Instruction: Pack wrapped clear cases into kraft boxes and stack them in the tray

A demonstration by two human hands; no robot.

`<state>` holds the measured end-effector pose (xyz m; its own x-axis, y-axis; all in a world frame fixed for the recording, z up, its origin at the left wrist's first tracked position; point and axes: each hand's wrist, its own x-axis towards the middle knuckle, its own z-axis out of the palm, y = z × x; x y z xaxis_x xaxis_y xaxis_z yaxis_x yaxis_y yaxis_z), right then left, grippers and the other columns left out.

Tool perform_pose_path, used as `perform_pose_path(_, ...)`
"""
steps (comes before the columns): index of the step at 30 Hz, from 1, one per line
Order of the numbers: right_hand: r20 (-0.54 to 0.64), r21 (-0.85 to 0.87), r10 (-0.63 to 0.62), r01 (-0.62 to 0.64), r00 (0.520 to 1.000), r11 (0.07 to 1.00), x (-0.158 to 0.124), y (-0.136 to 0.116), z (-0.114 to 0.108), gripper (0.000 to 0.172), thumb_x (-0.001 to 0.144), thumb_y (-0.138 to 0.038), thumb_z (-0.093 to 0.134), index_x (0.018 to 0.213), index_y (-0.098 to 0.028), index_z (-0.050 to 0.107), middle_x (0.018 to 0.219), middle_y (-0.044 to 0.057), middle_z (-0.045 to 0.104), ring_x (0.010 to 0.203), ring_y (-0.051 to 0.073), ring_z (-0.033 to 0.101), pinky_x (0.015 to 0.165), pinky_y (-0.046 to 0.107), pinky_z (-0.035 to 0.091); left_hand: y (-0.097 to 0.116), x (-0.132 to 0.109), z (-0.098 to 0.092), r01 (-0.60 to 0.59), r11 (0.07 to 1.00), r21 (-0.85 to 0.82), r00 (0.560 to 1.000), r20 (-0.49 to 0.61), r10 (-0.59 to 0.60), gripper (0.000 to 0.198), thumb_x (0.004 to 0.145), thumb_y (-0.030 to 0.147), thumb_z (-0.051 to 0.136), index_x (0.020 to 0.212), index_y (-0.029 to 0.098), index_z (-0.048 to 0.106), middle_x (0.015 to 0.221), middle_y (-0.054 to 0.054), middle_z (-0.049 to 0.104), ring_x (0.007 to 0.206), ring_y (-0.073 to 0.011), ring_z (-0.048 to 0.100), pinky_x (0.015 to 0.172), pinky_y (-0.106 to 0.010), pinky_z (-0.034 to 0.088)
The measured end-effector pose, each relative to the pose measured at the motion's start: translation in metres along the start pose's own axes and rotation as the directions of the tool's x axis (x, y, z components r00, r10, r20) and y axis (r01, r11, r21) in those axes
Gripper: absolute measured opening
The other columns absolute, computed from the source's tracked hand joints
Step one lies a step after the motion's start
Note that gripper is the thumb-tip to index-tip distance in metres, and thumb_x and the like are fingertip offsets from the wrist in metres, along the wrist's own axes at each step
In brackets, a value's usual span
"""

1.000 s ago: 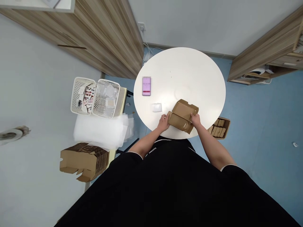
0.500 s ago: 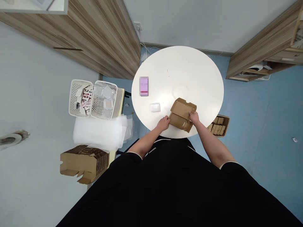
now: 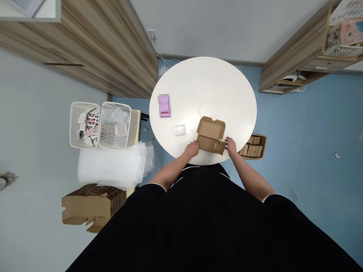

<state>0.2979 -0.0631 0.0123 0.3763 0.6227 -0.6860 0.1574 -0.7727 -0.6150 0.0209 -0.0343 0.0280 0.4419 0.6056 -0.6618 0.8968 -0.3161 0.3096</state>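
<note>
One open box [image 3: 211, 130] near table edge [image 3: 207, 161]: left hand [image 3: 191, 149] grips, right hand [image 3: 231, 146] touches.

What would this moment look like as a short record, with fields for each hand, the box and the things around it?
Left hand: on the left end of the open kraft cardboard box
Right hand: at the box's right end, contact unclear
Box: lid open, on the round white table
Also on table: white packet; blurred pink package
Rest: white plastic baskets; clear plastic sheets; flattened cardboard boxes; cardboard tray of small boxes
</note>
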Motion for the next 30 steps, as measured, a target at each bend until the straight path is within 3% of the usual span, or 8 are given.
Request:
perform_pose_path(2,0.011,0.035,0.154,-0.154,0.988,0.987,-0.018,0.013,0.002,0.057,0.094,-0.054,0.035,0.133,-0.02,0.058,0.12,0.014,0.069,0.088,0.021,0.07,0.069,0.033,0.059,0.0,-0.001,0.001,-0.001,1.0,-0.015,1.0,-0.006,0.001,0.051,0.091,0.007,0.048,0.143,0.008,0.048,0.123,-0.022,0.057,0.11,-0.0321,0.064,0.088,-0.041,0.055)
perform_pose_path(4,0.061,0.051,0.227,-0.23,0.972,0.972,-0.03,0.021,0.005,0.058,0.093,-0.055,0.034,0.132,-0.019,0.058,0.114,0.014,0.07,0.081,0.019,0.07,0.065,0.031,0.057,-0.002,-0.001,0.001,-0.001,1.0,-0.027,1.0,-0.009,0.001,0.051,0.091,0.007,0.049,0.142,0.008,0.049,0.122,-0.022,0.058,0.11,-0.032,0.064,0.089,-0.041,0.054)
perform_pose_path(10,0.077,0.06,0.239,-0.244,0.968,0.968,-0.028,0.015,0.011,0.049,0.087,-0.053,0.045,0.119,-0.02,0.064,0.098,0.006,0.069,0.065,0.014,0.059,0.055,0.025,0.046,-0.003,0.002,0.003,-0.005,1.0,-0.028,1.0,-0.009,0.005,0.052,0.092,0.009,0.05,0.144,0.008,0.049,0.123,-0.023,0.058,0.111,-0.0338,0.064,0.089,-0.043,0.055)
perform_pose_path(14,0.106,0.073,0.162,-0.171,0.981,0.983,-0.03,0.008,0.018,0.043,0.084,-0.048,0.054,0.115,-0.021,0.065,0.1,0.005,0.069,0.074,0.015,0.06,0.062,0.025,0.048,-0.002,0.003,0.004,-0.002,1.0,-0.001,1.0,-0.016,0.002,0.051,0.092,0.008,0.049,0.143,0.008,0.05,0.123,-0.023,0.058,0.111,-0.0326,0.064,0.088,-0.041,0.055)
perform_pose_path(20,0.07,-0.221,0.05,-0.033,0.996,0.975,-0.04,0.0,0.036,0.045,0.088,-0.051,0.057,0.122,-0.021,0.057,0.128,0.011,0.066,0.103,0.023,0.065,0.08,0.031,0.053,0.0,0.001,0.003,-0.008,1.0,0.021,1.0,-0.017,0.009,0.05,0.093,0.007,0.049,0.142,0.007,0.05,0.122,-0.022,0.058,0.111,-0.0324,0.063,0.087,-0.04,0.054)
perform_pose_path(23,0.027,-0.405,0.032,-0.018,0.999,0.914,-0.036,-0.007,0.045,0.042,0.092,-0.048,0.058,0.123,-0.021,0.054,0.125,0.015,0.067,0.111,0.028,0.065,0.088,0.037,0.051,-0.001,0.001,0.003,-0.01,1.0,0.002,1.0,-0.028,0.01,0.051,0.093,0.008,0.049,0.143,0.007,0.05,0.121,-0.023,0.058,0.112,-0.0332,0.063,0.088,-0.041,0.054)
perform_pose_path(27,0.035,-0.551,0.082,-0.049,0.996,0.833,-0.031,-0.012,0.056,0.032,0.097,-0.036,0.051,0.125,-0.02,0.051,0.114,0.019,0.07,0.106,0.033,0.066,0.087,0.044,0.051,-0.002,0.002,0.005,-0.004,0.999,-0.034,0.999,-0.033,0.003,0.054,0.092,0.01,0.05,0.146,0.008,0.048,0.122,-0.024,0.058,0.114,-0.0347,0.062,0.089,-0.043,0.055)
perform_pose_path(30,0.033,-0.598,0.086,-0.049,0.996,0.8,-0.028,-0.012,0.062,0.034,0.097,-0.027,0.044,0.129,-0.017,0.049,0.108,0.022,0.07,0.101,0.035,0.068,0.087,0.049,0.05,-0.002,0.002,0.008,-0.008,1.0,-0.019,1.0,-0.029,0.007,0.057,0.091,0.011,0.049,0.148,0.008,0.046,0.122,-0.024,0.058,0.114,-0.0352,0.062,0.088,-0.044,0.055)
